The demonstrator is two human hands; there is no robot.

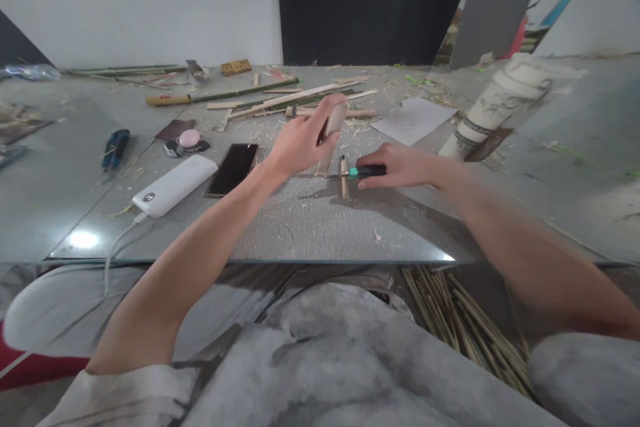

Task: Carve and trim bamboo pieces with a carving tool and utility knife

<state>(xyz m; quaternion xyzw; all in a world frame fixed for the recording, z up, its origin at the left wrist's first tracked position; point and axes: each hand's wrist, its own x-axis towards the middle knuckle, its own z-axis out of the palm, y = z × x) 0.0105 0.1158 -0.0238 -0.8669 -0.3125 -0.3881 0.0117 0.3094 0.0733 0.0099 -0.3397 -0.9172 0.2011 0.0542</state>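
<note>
My left hand point(303, 139) is closed around a flat pale strip of wood or bamboo point(336, 120), which stands tilted with its lower end at the table top. My right hand point(395, 165) grips a knife point(370, 171) by its black and teal handle, the thin blade pointing left. Under the blade lies a short narrow wooden piece point(345, 183) with a dark tip. The blade's far end comes close to the foot of the strip; whether they touch I cannot tell.
Left of my hands are a phone point(233, 170), a white power bank point(175, 185) with its cable over the edge, and blue-black pliers point(115, 149). Behind lie bamboo sticks point(280, 103) and shavings. A paper sheet point(415, 120) and a patterned white cylinder point(493, 107) are at right.
</note>
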